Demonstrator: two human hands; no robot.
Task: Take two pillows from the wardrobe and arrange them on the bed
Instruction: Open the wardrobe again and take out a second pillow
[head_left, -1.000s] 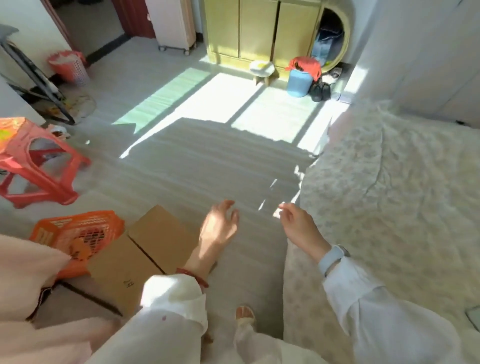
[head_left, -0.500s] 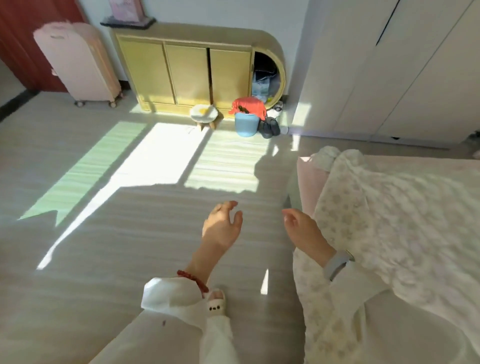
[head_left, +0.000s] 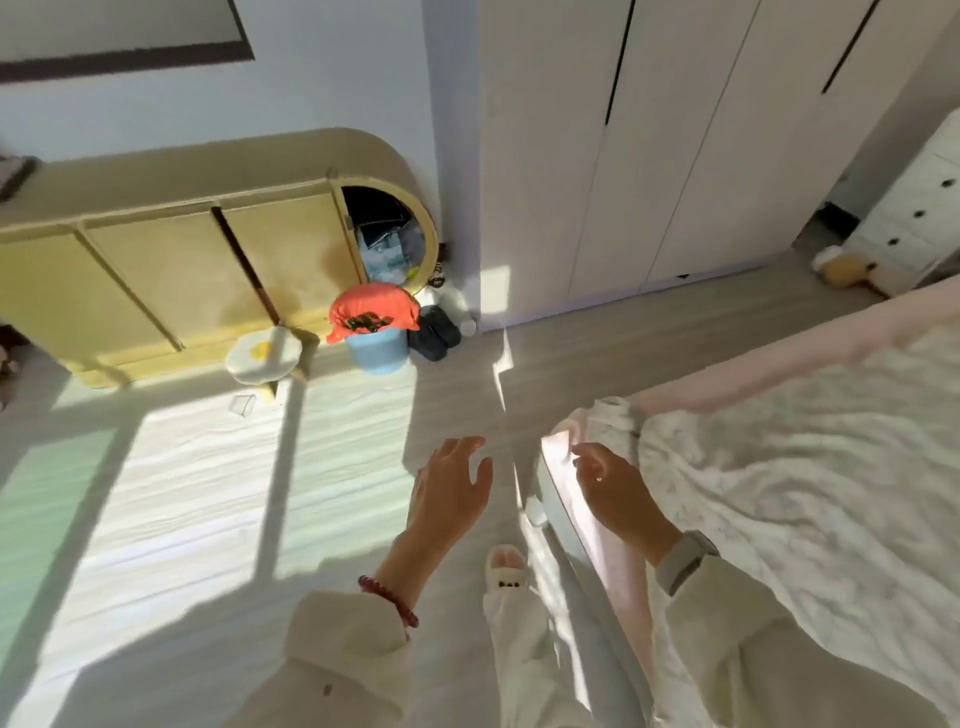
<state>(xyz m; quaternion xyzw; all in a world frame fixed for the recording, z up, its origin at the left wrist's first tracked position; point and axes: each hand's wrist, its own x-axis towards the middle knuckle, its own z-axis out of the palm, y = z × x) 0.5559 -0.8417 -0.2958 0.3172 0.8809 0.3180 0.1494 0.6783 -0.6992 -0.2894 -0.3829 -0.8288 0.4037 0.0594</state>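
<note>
A tall white wardrobe (head_left: 649, 156) with shut doors stands ahead against the far wall. The bed (head_left: 810, 483), covered by a pale floral sheet on a pink base, fills the right side. No pillow is in sight. My left hand (head_left: 452, 488) hovers over the floor at centre, fingers spread and empty, a red bead bracelet on its wrist. My right hand (head_left: 615, 488) hangs beside the bed's near corner with fingers loosely apart, holding nothing, a watch on its wrist.
A low yellow cabinet (head_left: 171, 260) lines the left wall. In front of it stand a blue bin (head_left: 376, 345) with an orange cloth, dark shoes (head_left: 434, 332) and a small egg-shaped stool (head_left: 262, 356). A white drawer unit (head_left: 919, 208) stands far right.
The view has swung right and forward, from the red stool, orange basket and cardboard box toward the wardrobe. Both hands stay empty in front of me.
</note>
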